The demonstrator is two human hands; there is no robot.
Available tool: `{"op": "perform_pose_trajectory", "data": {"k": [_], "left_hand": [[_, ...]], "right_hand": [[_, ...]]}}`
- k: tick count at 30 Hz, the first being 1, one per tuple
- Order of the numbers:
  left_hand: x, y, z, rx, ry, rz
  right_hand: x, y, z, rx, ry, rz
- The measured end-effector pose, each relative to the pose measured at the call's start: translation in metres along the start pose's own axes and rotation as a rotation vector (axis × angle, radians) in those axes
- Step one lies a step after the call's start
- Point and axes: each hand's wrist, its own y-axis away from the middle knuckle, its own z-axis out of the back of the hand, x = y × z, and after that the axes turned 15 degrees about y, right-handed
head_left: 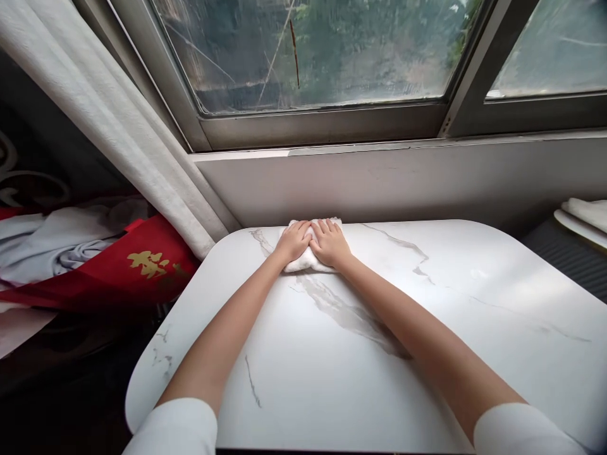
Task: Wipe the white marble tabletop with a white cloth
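Observation:
A folded white cloth (310, 260) lies on the white, grey-veined tabletop (303, 366), close to its far edge. My left hand (293, 242) rests flat on the cloth's left part, fingers stretched forward. Beside it, my right hand (331, 243) presses flat on the cloth's right part with its fingers spread. The two thumbs meet or nearly meet over the middle of the cloth. Both arms reach straight out across the tabletop, and neither hand is closed around the cloth.
Behind the tabletop's far edge runs a low wall (360, 183) under a metal-framed window (322, 129). A pale curtain (118, 139) hangs at the left, near a red bag (109, 278) with grey fabric (57, 234). A dark ribbed surface (564, 253) stands at the right.

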Motion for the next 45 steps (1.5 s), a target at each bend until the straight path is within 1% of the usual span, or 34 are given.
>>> {"op": "perform_pose_trajectory", "data": {"k": [3,6,10,13,15,18,22,26,28,30,33,36,39,42,45], "left_hand": [[0.013,-0.012,0.005,0.017,-0.005,-0.024],[0.02,-0.011,0.008,0.009,-0.004,-0.018],[0.025,0.003,0.014,-0.006,-0.004,-0.001],[0.026,0.025,0.021,0.01,-0.01,0.009],[0.023,0.045,0.027,0.021,-0.018,0.009],[0.013,0.087,0.035,0.034,-0.035,0.009],[-0.007,0.155,0.043,0.053,-0.051,0.03],[-0.021,0.221,0.055,0.092,-0.046,0.004],[-0.02,0.249,0.063,0.107,-0.046,-0.013],[-0.012,0.27,0.072,0.106,-0.05,-0.021],[0.006,0.291,0.088,0.093,-0.051,-0.027],[0.025,0.298,0.103,0.091,-0.051,-0.023],[0.04,0.29,0.114,0.09,-0.055,0.003],[0.051,0.27,0.117,0.083,-0.059,0.027],[0.062,0.241,0.115,0.067,-0.051,0.047]], "right_hand": [[0.009,-0.013,-0.004,-0.009,0.006,-0.047],[0.017,-0.02,-0.005,-0.015,0.001,-0.068],[0.031,-0.016,-0.002,-0.001,-0.01,-0.051],[0.046,-0.001,0.003,-0.002,-0.021,-0.038],[0.059,0.016,0.009,-0.011,-0.03,-0.024],[0.078,0.049,0.018,-0.017,-0.057,0.016],[0.101,0.104,0.035,0.01,-0.123,0.125],[0.12,0.154,0.058,0.082,-0.26,0.281],[0.13,0.17,0.069,0.135,-0.347,0.353],[0.142,0.179,0.077,0.187,-0.424,0.404],[0.163,0.18,0.084,0.227,-0.506,0.439],[0.183,0.172,0.084,0.216,-0.551,0.442],[0.196,0.159,0.08,0.196,-0.559,0.425],[0.2,0.139,0.072,0.176,-0.55,0.39],[0.198,0.113,0.059,0.139,-0.512,0.326]]}}
